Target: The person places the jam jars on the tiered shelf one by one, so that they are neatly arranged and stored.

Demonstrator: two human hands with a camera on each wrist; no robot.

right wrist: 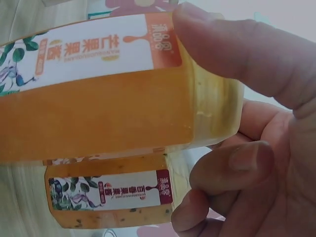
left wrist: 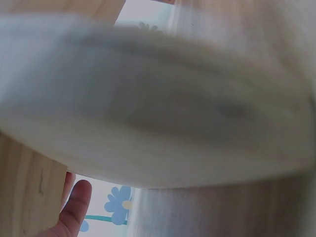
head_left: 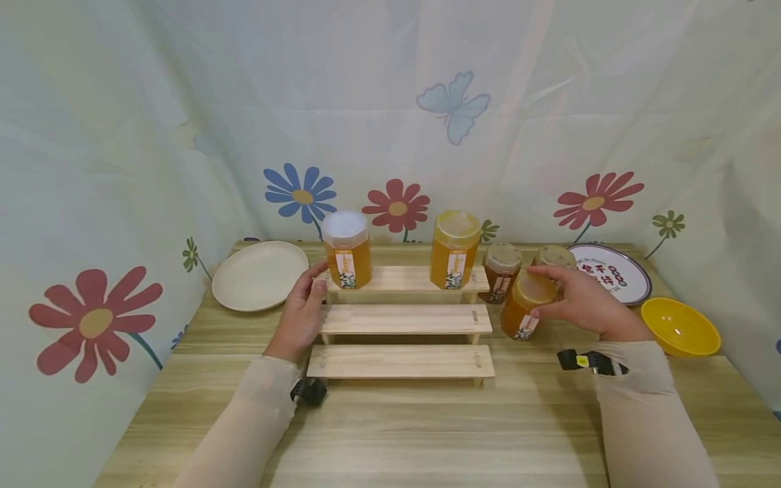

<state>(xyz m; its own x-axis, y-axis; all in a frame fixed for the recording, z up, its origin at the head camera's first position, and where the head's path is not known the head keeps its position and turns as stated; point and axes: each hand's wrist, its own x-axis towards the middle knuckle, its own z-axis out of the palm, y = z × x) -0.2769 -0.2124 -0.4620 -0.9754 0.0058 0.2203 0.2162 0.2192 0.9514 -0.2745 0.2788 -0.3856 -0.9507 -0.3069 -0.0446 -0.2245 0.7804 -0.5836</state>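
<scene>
My right hand [head_left: 579, 298] grips a jar of orange jam [head_left: 525, 308] by its lid, with the thumb on the near side. In the right wrist view, the jam jar [right wrist: 108, 98] has a white and orange label, and a seeded jam jar [right wrist: 113, 192] shows beyond it. My left hand [head_left: 302, 315] rests beside the left end of a three-step wooden rack [head_left: 403, 318], fingers fairly straight. Its thumb [left wrist: 76, 205] shows by the wood in the left wrist view. A white-lidded jar [head_left: 348, 254] and a yellow-lidded jar [head_left: 455, 254] stand upright on the top step.
Behind the held jar stand a dark jar [head_left: 502, 274] and another lidded jar [head_left: 554, 255]. A cream plate [head_left: 259, 274] lies at the left. At the right are a white patterned plate [head_left: 631, 278] and a yellow bowl [head_left: 680, 327]. A printed curtain [head_left: 366, 122] surrounds the table.
</scene>
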